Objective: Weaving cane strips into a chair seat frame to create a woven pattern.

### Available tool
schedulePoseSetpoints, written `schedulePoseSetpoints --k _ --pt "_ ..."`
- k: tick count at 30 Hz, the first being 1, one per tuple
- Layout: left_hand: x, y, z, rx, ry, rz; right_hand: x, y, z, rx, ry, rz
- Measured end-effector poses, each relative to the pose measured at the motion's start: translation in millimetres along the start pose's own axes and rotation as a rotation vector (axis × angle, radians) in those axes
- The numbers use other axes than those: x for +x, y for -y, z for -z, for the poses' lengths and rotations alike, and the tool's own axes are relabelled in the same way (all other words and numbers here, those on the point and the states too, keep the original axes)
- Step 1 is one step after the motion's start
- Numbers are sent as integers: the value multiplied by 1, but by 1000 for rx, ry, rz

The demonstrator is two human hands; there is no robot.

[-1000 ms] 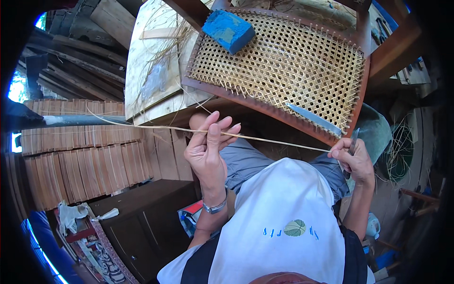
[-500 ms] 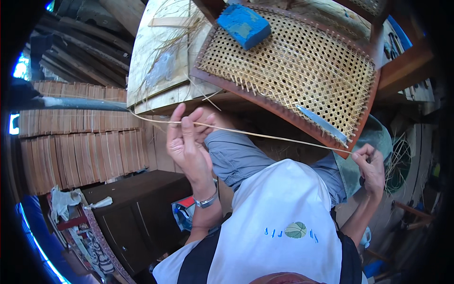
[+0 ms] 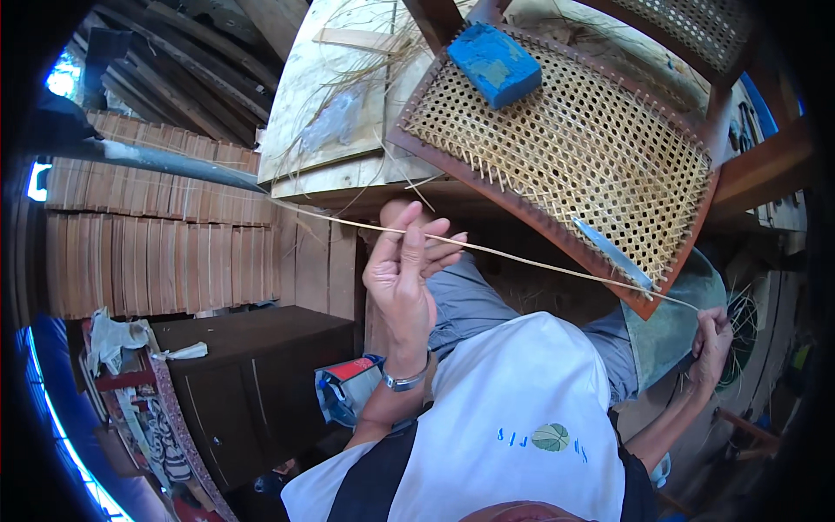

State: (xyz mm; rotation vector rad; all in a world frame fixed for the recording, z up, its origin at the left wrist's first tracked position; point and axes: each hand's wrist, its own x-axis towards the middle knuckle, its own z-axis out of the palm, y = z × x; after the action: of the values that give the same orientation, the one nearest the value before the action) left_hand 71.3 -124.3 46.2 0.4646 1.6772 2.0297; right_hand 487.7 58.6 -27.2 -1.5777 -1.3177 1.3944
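Note:
A long, thin cane strand (image 3: 522,258) stretches from the left, past the near corner of a chair's woven cane seat (image 3: 565,148), to the right. My left hand (image 3: 404,278) is raised, with the strand running between its thumb and bent fingers. On the other side of the corner, my right hand (image 3: 711,344) pinches the strand's right part with closed fingers. A pointed, pale blue tool (image 3: 613,254) rests at the seat's near right corner, over the brown wooden frame (image 3: 539,228). A worn blue block (image 3: 494,65) lies on the weave.
The chair lies on a wooden workbench (image 3: 361,170) with loose cane scraps and clear plastic. A metal pipe (image 3: 183,163) juts in from the left before stacked wood pieces (image 3: 165,261). A dark cabinet (image 3: 261,383) stands lower left. A greenish sheet (image 3: 674,335) hangs beside my right leg.
My right hand has moved right and down, away from the seat corner, with the strand. My left hand still has the strand across its fingers. The view has shifted slightly.

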Motion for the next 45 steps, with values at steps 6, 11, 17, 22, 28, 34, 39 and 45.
schedulePoseSetpoints --k 6,11,17,22,28,34,39,45 --pt "-11 5 -3 -36 42 29 5 -11 11 -39 -115 -25" --pt "-12 9 -7 -40 90 26 9 -31 28 -92 -181 -71" --pt "-21 12 -14 -53 133 104 12 -50 43 -92 -282 -61" --pt "-20 21 -16 -54 116 161 16 -65 59 -226 -417 -39" --pt "-21 28 -13 -39 90 169 20 -83 70 -333 -531 27" --pt "-16 33 -6 -33 69 163 22 -74 65 -43 -490 53" --pt "-10 28 -3 -59 30 192 18 -58 59 309 -447 38" --pt "-12 27 2 -35 -12 147 21 -50 56 456 -421 80"
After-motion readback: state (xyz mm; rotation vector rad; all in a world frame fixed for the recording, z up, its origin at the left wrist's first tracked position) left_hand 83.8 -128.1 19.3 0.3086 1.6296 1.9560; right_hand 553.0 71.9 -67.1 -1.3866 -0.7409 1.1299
